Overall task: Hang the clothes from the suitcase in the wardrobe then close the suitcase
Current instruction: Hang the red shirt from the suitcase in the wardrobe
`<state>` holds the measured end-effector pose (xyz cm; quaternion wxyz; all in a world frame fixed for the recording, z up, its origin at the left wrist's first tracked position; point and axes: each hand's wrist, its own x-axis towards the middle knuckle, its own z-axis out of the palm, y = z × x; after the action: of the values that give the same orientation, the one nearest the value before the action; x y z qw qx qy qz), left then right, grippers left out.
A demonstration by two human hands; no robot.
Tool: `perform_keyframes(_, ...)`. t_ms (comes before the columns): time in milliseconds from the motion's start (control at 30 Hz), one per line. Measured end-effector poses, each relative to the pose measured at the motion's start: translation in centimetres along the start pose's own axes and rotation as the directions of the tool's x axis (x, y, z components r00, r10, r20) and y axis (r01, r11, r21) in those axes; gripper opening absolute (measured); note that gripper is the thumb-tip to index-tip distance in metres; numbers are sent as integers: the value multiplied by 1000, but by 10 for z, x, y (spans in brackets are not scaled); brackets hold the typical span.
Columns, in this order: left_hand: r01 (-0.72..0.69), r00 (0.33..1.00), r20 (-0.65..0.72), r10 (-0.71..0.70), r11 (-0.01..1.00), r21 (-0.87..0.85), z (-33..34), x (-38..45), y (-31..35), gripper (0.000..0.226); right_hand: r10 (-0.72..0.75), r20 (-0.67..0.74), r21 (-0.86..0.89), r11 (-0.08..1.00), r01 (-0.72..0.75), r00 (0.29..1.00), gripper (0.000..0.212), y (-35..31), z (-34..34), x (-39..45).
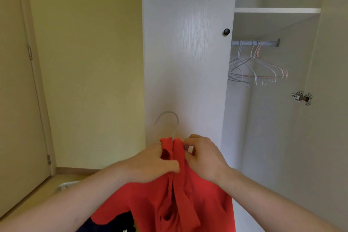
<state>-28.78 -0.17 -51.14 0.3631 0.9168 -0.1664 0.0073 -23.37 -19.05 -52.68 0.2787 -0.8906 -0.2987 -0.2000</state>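
Standing open, the wardrobe shows spare hangers on its rail. Before it, the red shirt droops, soft and light, on a thin hanger. Left hand and right hand pinch its collar; gripping the hook's neck seems best.

Hanger body lying hidden inside the red shirt, only its hook showing; shirt hem running off the bottom edge; dark items beneath, cropped and unidentifiable; rail left end hiding behind the door.
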Motion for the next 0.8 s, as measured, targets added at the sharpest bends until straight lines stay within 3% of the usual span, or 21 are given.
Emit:
perform_keyframes(133, -13, 983, -175, 56, 972, 235, 5, 4, -3, 40, -106, 49, 26, 994, 105, 993, 15, -9, -13, -5)
perform_keyframes(233, 15, 975, -212, 69, 928, 373, -3, 7, -4, 32, -126, 85, 19, 992, 125, 988, 15, 0, -31, -14)
perform_keyframes(333, 2, 959, -259, 113, 915, 404, -14, 11, 4, 21, -13, 152, -39, 999, 19, 988, 31, 22, -54, -27)
perform_keyframes(467, 2, 918, -379, 114, 956, 292, -36, 15, 28, 22, 160, 293, 54, 982, -183, 943, 32, 45, -82, -45)
perform_keyframes(533, 18, 896, -436, 78, 977, 212, -44, 20, 39, 12, 151, 279, 93, 979, -183, 948, 42, 51, -92, -51)
perform_keyframes(600, 50, 880, -474, 16, 991, 125, -50, 28, 52, 31, 134, 244, 168, 970, -178, 961, 44, 49, -106, -53)
perform_keyframes(667, 113, 891, -449, -66, 990, 79, -55, 43, 65, 29, 166, 187, 299, 929, -217, 968, 40, 42, -123, -49)
perform_keyframes(800, 207, 930, -357, -88, 928, 310, -58, 78, 98, 35, 292, 34, 479, 835, -272, 956, 44, 38, -158, -45)
